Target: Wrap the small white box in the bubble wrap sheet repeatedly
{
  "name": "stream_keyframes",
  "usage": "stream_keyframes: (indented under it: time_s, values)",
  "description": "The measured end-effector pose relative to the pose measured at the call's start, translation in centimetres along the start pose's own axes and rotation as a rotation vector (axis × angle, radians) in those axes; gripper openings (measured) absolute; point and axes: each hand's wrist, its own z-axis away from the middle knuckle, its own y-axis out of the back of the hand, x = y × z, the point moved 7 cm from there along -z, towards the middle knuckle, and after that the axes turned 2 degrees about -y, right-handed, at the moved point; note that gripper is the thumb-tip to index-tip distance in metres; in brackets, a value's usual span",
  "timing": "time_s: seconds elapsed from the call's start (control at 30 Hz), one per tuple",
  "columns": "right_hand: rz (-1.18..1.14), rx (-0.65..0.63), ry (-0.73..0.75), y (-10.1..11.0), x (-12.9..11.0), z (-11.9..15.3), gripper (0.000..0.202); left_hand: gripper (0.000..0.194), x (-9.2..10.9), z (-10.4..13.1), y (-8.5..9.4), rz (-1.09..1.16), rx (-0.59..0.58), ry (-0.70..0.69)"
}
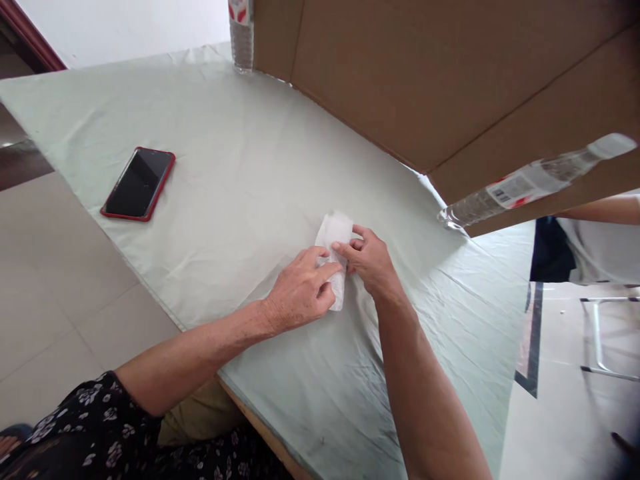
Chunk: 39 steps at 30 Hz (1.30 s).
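A white folded tissue (336, 228) lies lengthwise on the pale green tablecloth, its surface wrinkled. My right hand (369, 259) pinches its right edge, thumb on top and the other fingers curled at the side. From the left, my left hand (306, 287) grips the lower part of the tissue with bent fingers, the index finger lying across it. Both hands rest close together, and the fingers cover part of the tissue.
A phone in a red case (139, 184) lies on the tablecloth (210, 200) at left. A large cardboard panel (425, 80) stands at the back, with a plastic bottle (530, 183) at its right end and another bottle (243, 43) at its left. Beyond it, another person's arm (605, 210) shows.
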Motion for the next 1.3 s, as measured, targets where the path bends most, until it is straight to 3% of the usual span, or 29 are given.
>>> stream_keyframes:
  time_s: [0.17, 0.4, 0.5, 0.6, 0.7, 0.8, 0.9, 1.03, 1.2, 1.3]
  values:
    - [-0.077, -0.077, 0.016, -1.2, -0.5, -1.0, 0.029, 0.037, -0.3, -0.1, 0.1, 0.038, -0.021, 0.076]
    - [-0.258, -0.108, 0.171, -1.0, -1.8, 1.3, 0.022, 0.039, -1.1, -0.1, 0.1, 0.127, -0.035, 0.222]
    - [-0.201, -0.138, 0.276, -0.7, -2.5, 3.4, 0.018, 0.043, -1.4, -0.1, 0.4, 0.098, 0.036, 0.256]
    - [-0.076, -0.156, 0.389, -0.4, -3.0, 5.4, 0.017, 0.060, -1.6, -0.1, 1.1, 0.084, 0.137, 0.248]
    - [-0.003, -0.176, 0.453, -0.5, -3.1, 6.8, 0.019, 0.073, -1.5, -0.3, 1.1, 0.139, 0.114, 0.165]
    - [0.013, -0.159, 0.473, -0.7, -2.9, 7.3, 0.021, 0.053, -1.6, -0.6, 0.7, 0.243, 0.003, 0.114]
    - [0.056, -0.108, 0.525, -0.4, -2.8, 7.6, 0.018, 0.024, -2.0, -0.8, 0.9, 0.335, -0.035, 0.124]
    - [0.179, -0.106, 0.640, 0.1, -2.3, 9.2, 0.016, 0.010, -2.4, -0.9, 1.2, 0.329, -0.080, 0.146]
    - [0.459, -0.099, 0.806, -0.6, -0.7, 11.4, 0.045, 0.013, -2.0, -1.0, 1.4, 0.297, -0.143, 0.101]
    - [0.503, 0.000, 0.871, -1.1, -0.4, 11.3, 0.035, 0.022, -2.2, -1.0, 1.8, 0.295, -0.181, 0.125]
